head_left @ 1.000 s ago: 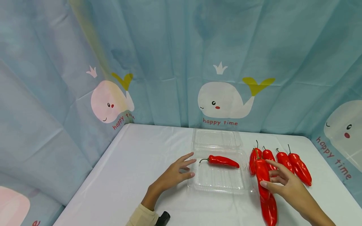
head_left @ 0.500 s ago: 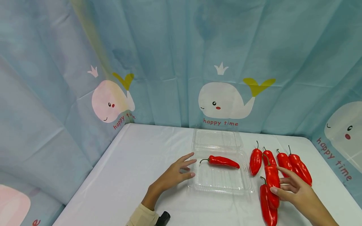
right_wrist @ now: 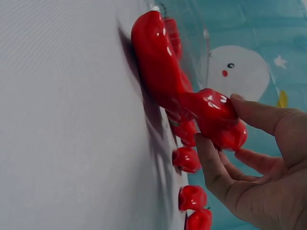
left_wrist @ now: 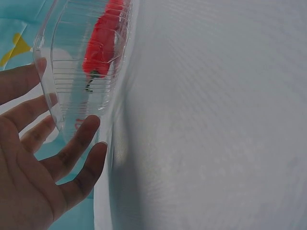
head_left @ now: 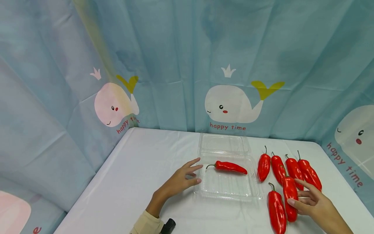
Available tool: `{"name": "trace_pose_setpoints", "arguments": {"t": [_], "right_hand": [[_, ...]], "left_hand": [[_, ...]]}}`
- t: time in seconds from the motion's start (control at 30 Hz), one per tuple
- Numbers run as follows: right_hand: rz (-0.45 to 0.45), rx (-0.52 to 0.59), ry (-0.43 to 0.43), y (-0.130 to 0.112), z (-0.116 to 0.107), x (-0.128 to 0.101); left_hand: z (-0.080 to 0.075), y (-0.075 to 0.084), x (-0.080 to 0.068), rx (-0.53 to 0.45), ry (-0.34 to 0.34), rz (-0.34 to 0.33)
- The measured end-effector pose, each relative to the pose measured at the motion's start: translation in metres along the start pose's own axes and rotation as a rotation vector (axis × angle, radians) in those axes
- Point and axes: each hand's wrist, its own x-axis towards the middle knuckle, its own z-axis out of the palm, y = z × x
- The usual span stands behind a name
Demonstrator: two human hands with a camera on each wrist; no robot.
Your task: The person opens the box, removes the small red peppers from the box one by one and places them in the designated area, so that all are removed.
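While the left hand (head_left: 181,181) is resting on the white counter (head_left: 137,169) with its fingers straight and spread, holding nothing, its fingertips are touching the left wall of the clear clamshell tray (head_left: 226,190), which is sitting near the middle of the counter with its lid lying open flat toward the far edge. One red pepper (head_left: 229,167) is lying across the far part of the tray, its stem pointing toward the left hand and ending just beside the fingertips without touching them. The left wrist view is showing the same fingers (left_wrist: 76,143) pressing against the ribbed tray wall, with that pepper blurred behind the plastic.

Toward the counter's near right corner, the right hand (head_left: 314,204) is pinching a held pepper (head_left: 290,198) between thumb and fingers, gripping it around its lower end; the pepper is pointing stem-first toward the far edge. In the right wrist view the thumb and fingers (right_wrist: 216,172) are curling around its blunt tip. A second loose pepper (head_left: 276,211) is lying just left of the held one, between it and the tray's near right corner, close beside it; whether they are touching cannot be told. Four more peppers (head_left: 287,167) are lying in a row beyond the right hand, right of the tray, stems toward the far edge. A whale-print curtain (head_left: 228,104) is hanging behind the counter.
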Motion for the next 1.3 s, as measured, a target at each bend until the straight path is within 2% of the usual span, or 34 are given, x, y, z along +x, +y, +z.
{"name": "trace_pose_setpoints", "arguments": {"t": [0.4,0.73,1.03,1.3], "right_hand": [[0.085,0.006,-0.030,0.020,-0.002,0.001],[0.136,0.058,-0.066,0.035,-0.004,0.006],[0.166,0.052,-0.087,0.042,-0.007,0.008],[0.186,0.053,-0.095,0.049,-0.005,0.009]], "left_hand": [[0.000,0.000,0.000,-0.009,0.006,-0.016],[0.000,0.000,0.000,-0.008,0.012,-0.019],[0.001,0.000,0.000,0.000,0.012,-0.004],[0.002,0.000,0.000,-0.010,0.014,-0.023]]}}
